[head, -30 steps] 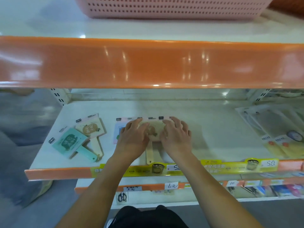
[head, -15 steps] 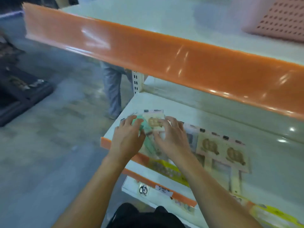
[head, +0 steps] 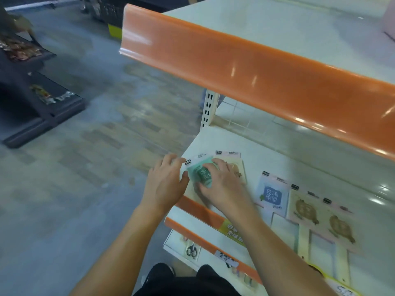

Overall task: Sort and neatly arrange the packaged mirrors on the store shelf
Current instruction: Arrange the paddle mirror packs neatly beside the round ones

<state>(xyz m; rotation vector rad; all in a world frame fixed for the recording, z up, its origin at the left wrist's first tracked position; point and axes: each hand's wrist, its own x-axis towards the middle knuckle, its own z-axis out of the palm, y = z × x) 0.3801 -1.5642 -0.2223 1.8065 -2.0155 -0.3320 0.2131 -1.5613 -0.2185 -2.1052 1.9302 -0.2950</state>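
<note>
The green mirror pack (head: 202, 175), pinched at the shelf (head: 277, 165) corner by left hand (head: 165, 184) fingers and pressed by the right hand (head: 222, 184), could be nudged overboard.

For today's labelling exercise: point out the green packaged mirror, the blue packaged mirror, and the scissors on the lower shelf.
green packaged mirror (head: 203, 173): head view, printed card face.
blue packaged mirror (head: 272, 194): head view, blue square panel.
scissors (head: 191, 251): head view, the handles.

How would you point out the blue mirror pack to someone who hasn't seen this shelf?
Find the white shelf under the orange rail. Just right of the hands lies the blue pack. It alone has a blue square; its right-hand neighbours show brown turtles.
</note>
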